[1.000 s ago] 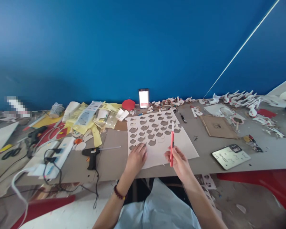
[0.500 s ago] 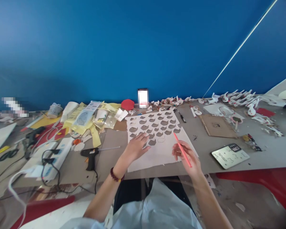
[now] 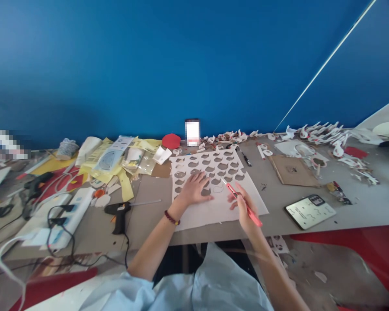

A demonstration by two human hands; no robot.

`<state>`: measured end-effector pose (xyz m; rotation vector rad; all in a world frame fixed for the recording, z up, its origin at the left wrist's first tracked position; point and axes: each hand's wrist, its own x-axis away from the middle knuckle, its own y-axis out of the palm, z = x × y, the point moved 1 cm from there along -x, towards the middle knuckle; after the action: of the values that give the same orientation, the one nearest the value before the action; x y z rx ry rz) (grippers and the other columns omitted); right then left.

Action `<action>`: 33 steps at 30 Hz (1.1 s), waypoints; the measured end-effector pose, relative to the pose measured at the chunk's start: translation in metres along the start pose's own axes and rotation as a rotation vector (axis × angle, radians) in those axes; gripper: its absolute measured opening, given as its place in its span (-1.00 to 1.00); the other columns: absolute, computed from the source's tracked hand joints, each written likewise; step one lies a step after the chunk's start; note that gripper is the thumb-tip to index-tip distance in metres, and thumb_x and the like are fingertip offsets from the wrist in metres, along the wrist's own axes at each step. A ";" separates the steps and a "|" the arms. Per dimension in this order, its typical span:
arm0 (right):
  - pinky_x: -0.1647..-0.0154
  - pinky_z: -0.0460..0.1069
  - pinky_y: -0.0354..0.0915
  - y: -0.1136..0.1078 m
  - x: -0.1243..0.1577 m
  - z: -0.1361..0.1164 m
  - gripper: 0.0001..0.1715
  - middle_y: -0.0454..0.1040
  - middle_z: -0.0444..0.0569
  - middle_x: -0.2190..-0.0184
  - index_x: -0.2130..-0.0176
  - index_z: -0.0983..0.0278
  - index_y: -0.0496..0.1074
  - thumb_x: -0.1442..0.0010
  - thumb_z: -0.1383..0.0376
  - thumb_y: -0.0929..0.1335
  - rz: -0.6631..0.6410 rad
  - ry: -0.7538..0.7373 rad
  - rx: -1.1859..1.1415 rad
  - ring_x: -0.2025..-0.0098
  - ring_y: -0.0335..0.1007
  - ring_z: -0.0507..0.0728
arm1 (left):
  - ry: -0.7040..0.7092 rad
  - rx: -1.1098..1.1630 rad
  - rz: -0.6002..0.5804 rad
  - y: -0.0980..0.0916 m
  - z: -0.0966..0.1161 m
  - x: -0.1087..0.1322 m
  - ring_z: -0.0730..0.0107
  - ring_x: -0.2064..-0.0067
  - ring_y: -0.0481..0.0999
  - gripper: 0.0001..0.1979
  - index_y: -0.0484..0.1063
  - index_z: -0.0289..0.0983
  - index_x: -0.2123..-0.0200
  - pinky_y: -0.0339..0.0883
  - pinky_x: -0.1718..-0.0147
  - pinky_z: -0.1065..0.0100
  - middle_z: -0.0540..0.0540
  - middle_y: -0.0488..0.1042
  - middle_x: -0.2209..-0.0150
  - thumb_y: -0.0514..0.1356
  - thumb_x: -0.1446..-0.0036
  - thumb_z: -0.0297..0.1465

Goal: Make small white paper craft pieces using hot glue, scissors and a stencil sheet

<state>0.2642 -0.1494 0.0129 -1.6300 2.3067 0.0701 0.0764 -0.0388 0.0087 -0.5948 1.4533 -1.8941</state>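
A white foam or paper sheet [image 3: 194,218] lies on the table in front of me, its upper part cut through with rows of leaf- or fish-shaped holes. One more such shape is drawn in outline just right of my left hand [image 3: 196,189], which rests flat on the sheet with fingers spread. My right hand [image 3: 248,211] holds a pink utility knife [image 3: 243,202] above the sheet's right part. Its blade end points up and left, close to the drawn outline. Whether the tip touches the sheet I cannot tell.
To the left lie a black glue gun [image 3: 118,214] and a white power strip [image 3: 74,218] with cables. A phone [image 3: 310,211] and a brown cardboard piece [image 3: 292,170] lie right. A black pen [image 3: 245,156] sits behind the sheet. White cut-outs [image 3: 324,134] pile up at the back right.
My right hand has moved left and turned the knife, and its blade end now shows near the outline. My left hand has shifted slightly right and up on the sheet.
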 end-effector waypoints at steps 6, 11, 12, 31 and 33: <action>0.26 0.00 0.42 0.018 0.010 0.005 -0.64 0.50 0.07 0.14 0.00 0.24 0.38 -0.24 0.20 0.25 -0.055 -0.020 0.211 0.21 0.47 0.13 | 0.005 -0.018 0.045 0.008 -0.003 0.001 0.12 -0.33 -0.05 -0.17 0.03 -0.20 -0.26 -0.18 -0.25 0.10 -0.19 -0.05 -0.33 -0.06 -0.05 0.17; 0.08 0.04 0.36 0.027 0.024 0.007 -0.68 0.49 0.07 0.15 0.02 0.27 0.36 -0.22 0.35 0.24 -0.088 -0.222 0.349 0.13 0.44 0.13 | -0.001 -0.035 0.053 0.011 -0.005 0.001 0.17 -0.33 -0.06 -0.36 0.04 -0.15 -0.26 -0.17 -0.25 0.11 -0.12 -0.06 -0.33 -0.11 -0.19 0.01; 0.09 0.03 0.36 0.028 0.025 0.008 -0.67 0.49 0.08 0.17 0.02 0.27 0.36 -0.21 0.37 0.24 -0.083 -0.252 0.368 0.14 0.43 0.13 | 0.001 -0.036 0.057 0.011 -0.005 0.001 0.18 -0.33 -0.06 -0.38 0.04 -0.15 -0.26 -0.17 -0.26 0.11 -0.12 -0.06 -0.34 -0.11 -0.20 -0.01; 0.14 0.09 0.39 0.033 0.022 0.006 -0.63 0.51 0.10 0.24 0.00 0.30 0.37 -0.20 0.42 0.22 -0.114 -0.364 0.475 0.20 0.44 0.17 | -0.002 -0.021 0.018 0.009 -0.003 0.002 0.19 -0.34 -0.11 -0.35 0.00 -0.17 -0.27 -0.23 -0.27 0.10 -0.13 -0.10 -0.34 -0.10 -0.20 -0.01; 0.15 0.09 0.39 0.033 0.022 0.007 -0.62 0.51 0.10 0.25 -0.01 0.31 0.37 -0.20 0.43 0.22 -0.119 -0.372 0.471 0.20 0.43 0.17 | 0.000 -0.022 0.019 0.009 -0.003 0.002 0.18 -0.34 -0.11 -0.35 0.00 -0.18 -0.27 -0.23 -0.27 0.10 -0.13 -0.10 -0.34 -0.11 -0.20 -0.01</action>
<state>0.2283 -0.1564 -0.0050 -1.3704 1.7760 -0.1709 0.0751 -0.0397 -0.0004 -0.5891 1.4765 -1.8662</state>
